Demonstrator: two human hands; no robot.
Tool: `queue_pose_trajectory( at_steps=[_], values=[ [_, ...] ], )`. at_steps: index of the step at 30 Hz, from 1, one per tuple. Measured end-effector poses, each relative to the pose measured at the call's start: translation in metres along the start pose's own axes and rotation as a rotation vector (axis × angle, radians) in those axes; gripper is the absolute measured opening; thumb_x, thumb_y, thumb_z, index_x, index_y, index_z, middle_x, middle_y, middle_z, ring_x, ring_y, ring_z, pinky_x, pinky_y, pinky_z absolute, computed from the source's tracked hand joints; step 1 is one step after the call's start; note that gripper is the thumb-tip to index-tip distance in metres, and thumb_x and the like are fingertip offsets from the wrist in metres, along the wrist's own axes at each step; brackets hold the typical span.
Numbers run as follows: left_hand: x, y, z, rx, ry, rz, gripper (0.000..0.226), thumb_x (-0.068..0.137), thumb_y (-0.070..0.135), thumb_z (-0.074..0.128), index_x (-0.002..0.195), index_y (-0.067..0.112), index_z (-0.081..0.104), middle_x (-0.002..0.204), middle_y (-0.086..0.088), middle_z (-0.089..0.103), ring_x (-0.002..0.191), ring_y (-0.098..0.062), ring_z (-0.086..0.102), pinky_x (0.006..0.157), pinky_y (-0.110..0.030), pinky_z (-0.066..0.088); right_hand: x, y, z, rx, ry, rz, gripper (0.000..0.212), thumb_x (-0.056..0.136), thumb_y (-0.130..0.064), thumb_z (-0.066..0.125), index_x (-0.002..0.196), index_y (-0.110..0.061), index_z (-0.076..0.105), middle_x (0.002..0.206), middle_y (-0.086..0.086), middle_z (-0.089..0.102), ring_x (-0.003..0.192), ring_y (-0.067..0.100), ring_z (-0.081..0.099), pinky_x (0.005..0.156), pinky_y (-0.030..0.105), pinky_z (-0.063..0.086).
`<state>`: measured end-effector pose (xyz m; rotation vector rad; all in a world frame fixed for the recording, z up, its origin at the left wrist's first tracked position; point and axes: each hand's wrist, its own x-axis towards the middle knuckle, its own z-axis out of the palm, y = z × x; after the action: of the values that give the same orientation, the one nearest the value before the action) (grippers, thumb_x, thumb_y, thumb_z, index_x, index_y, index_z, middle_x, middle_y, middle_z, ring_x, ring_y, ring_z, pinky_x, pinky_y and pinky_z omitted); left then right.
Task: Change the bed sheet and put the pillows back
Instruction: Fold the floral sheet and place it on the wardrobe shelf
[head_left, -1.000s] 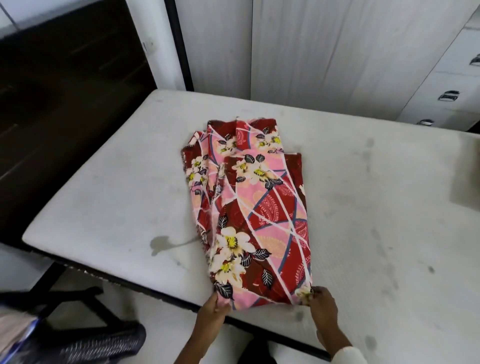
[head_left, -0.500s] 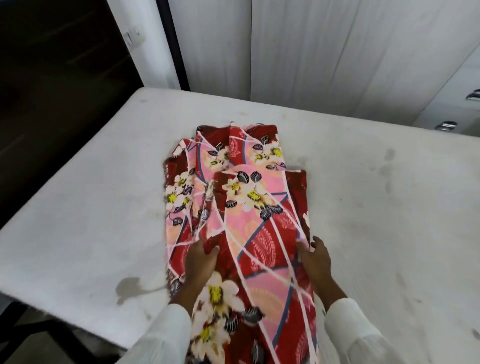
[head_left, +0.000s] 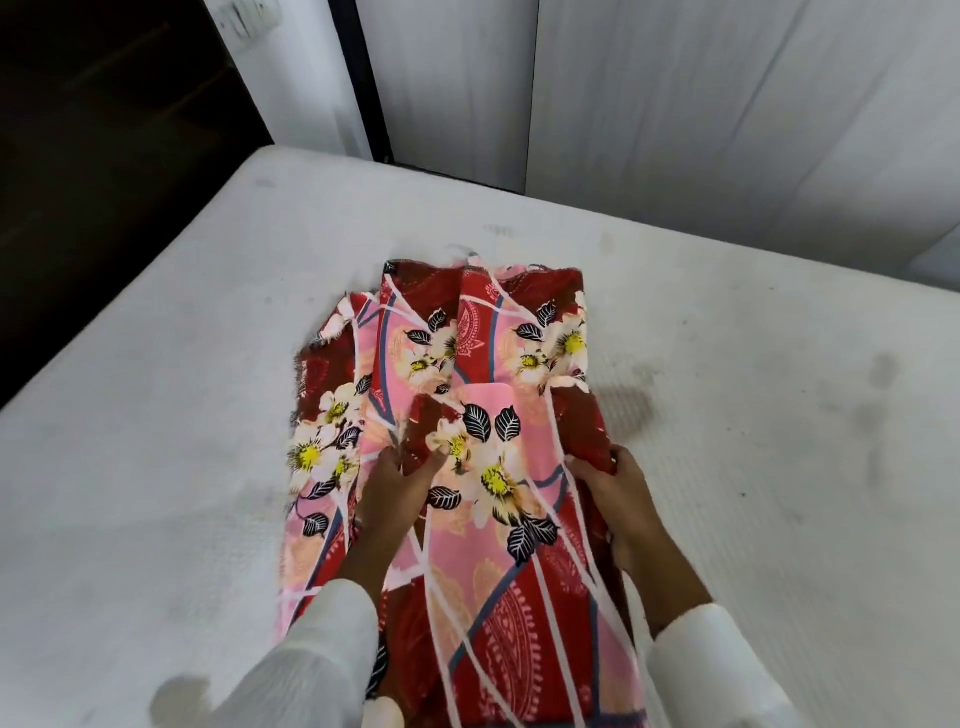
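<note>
Head view, both hands gripping folded sheet

Both arms reach fwd from the bottom of the view in white sleeves, forearms bare from the cuffs up. Left hand is palm-down w/ thumb and fingers pinching a fold of the bed sheet at its top-left corner. Right hand sits level w/ it on the other side, fingers curled round the fold's right edge, wrist angled inward; hands apart, approx. parallel.
</note>
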<state>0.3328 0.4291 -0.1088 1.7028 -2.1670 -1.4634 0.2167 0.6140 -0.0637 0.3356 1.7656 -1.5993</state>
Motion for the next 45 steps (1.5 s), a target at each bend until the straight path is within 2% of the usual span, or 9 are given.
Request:
queue_pose_trajectory(
  at_steps=[7, 13, 17, 21, 25, 27, 32, 40, 45],
  values=[
    [-0.008, 0.017, 0.012, -0.229, -0.100, 0.042, 0.025, 0.080, 0.038, 0.068, 0.097, 0.020, 0.062, 0.085, 0.003, 0.064, 0.083, -0.018, 0.060, 0.070, -0.026, 0.047, -0.014, -0.018, 0.018, -0.478, -0.026, -0.179, 0.030, 0.081, -0.024, 0.069, 0.109, -0.018, 0.063, 0.084, -0.002, 0.065, 0.081, 0.019, 0.062, 0.071, 0.027, 0.047],
    [-0.009, 0.025, 0.021, 0.007, -0.065, 0.016, 0.044, 0.075, 0.049, 0.071, 0.100, 0.014, 0.063, 0.090, 0.000, 0.066, 0.086, -0.022, 0.062, 0.075, -0.030, 0.048, -0.014, -0.024, 0.016, -1.038, -0.160, -0.206, 0.035, 0.081, -0.013, 0.062, 0.115, -0.015, 0.059, 0.107, 0.008, 0.066, 0.099, 0.024, 0.061, 0.076, 0.024, 0.043],
    [-0.020, 0.048, 0.006, 0.064, 0.143, 0.243, 0.034, 0.093, 0.038, 0.049, 0.080, 0.011, 0.065, 0.071, 0.000, 0.063, 0.067, -0.020, 0.059, 0.050, -0.021, 0.032, -0.016, -0.047, 0.017, -0.595, -0.193, -0.322, 0.041, 0.082, 0.008, 0.050, 0.100, -0.025, 0.066, 0.089, -0.002, 0.067, 0.081, 0.017, 0.061, 0.070, 0.022, 0.048],
    [-0.010, 0.096, -0.013, -0.033, 0.388, 0.499, 0.029, 0.096, 0.025, 0.048, 0.106, 0.003, 0.063, 0.096, 0.004, 0.059, 0.074, -0.010, 0.051, 0.053, -0.014, 0.029, 0.005, -0.082, 0.034, -0.463, -0.140, -0.537, 0.040, 0.083, 0.008, 0.051, 0.105, -0.022, 0.066, 0.097, -0.001, 0.069, 0.089, 0.015, 0.062, 0.075, 0.016, 0.048],
    [0.043, 0.145, -0.016, -0.332, 0.145, 0.429, 0.033, 0.096, 0.038, 0.043, 0.098, 0.010, 0.060, 0.074, 0.001, 0.064, 0.063, -0.013, 0.057, 0.058, -0.026, 0.048, 0.056, -0.123, 0.055, -0.412, 0.018, -0.728, 0.048, 0.074, 0.013, 0.050, 0.112, -0.013, 0.063, 0.101, -0.001, 0.067, 0.093, 0.008, 0.058, 0.083, 0.016, 0.044],
    [0.072, 0.162, -0.011, -0.353, -0.022, 0.280, 0.045, 0.096, 0.042, 0.043, 0.115, 0.004, 0.058, 0.097, -0.007, 0.066, 0.078, -0.017, 0.057, 0.065, -0.018, 0.043, 0.090, -0.136, 0.059, -0.386, 0.122, -0.710, 0.048, 0.076, 0.012, 0.049, 0.114, -0.014, 0.062, 0.102, -0.003, 0.066, 0.095, 0.007, 0.058, 0.079, 0.011, 0.043],
    [0.127, 0.142, 0.014, -0.200, -0.269, 0.021, 0.049, 0.078, 0.042, 0.071, 0.119, 0.016, 0.059, 0.116, 0.004, 0.061, 0.113, -0.018, 0.055, 0.093, -0.029, 0.040, 0.169, -0.104, 0.042, -0.773, 0.286, -0.159, 0.070, 0.075, -0.043, 0.068, 0.129, -0.006, 0.043, 0.124, 0.018, 0.055, 0.112, 0.032, 0.054, 0.093, 0.036, 0.044],
    [0.121, 0.137, 0.036, -0.350, -0.204, 0.031, 0.023, 0.086, 0.025, 0.065, 0.105, 0.011, 0.063, 0.097, -0.001, 0.064, 0.092, -0.020, 0.060, 0.071, -0.025, 0.046, 0.156, -0.080, 0.050, -0.557, 0.285, -0.181, 0.039, 0.077, -0.031, 0.073, 0.093, 0.003, 0.063, 0.085, 0.019, 0.066, 0.080, 0.033, 0.063, 0.074, 0.039, 0.051],
    [0.100, 0.143, 0.002, -0.380, -0.079, 0.147, 0.012, 0.096, 0.027, 0.049, 0.091, 0.017, 0.055, 0.069, 0.006, 0.056, 0.049, -0.004, 0.054, 0.038, -0.012, 0.040, 0.120, -0.092, 0.077, -0.481, 0.225, -0.459, 0.027, 0.087, -0.018, 0.062, 0.114, -0.012, 0.062, 0.087, 0.002, 0.063, 0.081, 0.016, 0.058, 0.065, 0.022, 0.041]
  ],
)
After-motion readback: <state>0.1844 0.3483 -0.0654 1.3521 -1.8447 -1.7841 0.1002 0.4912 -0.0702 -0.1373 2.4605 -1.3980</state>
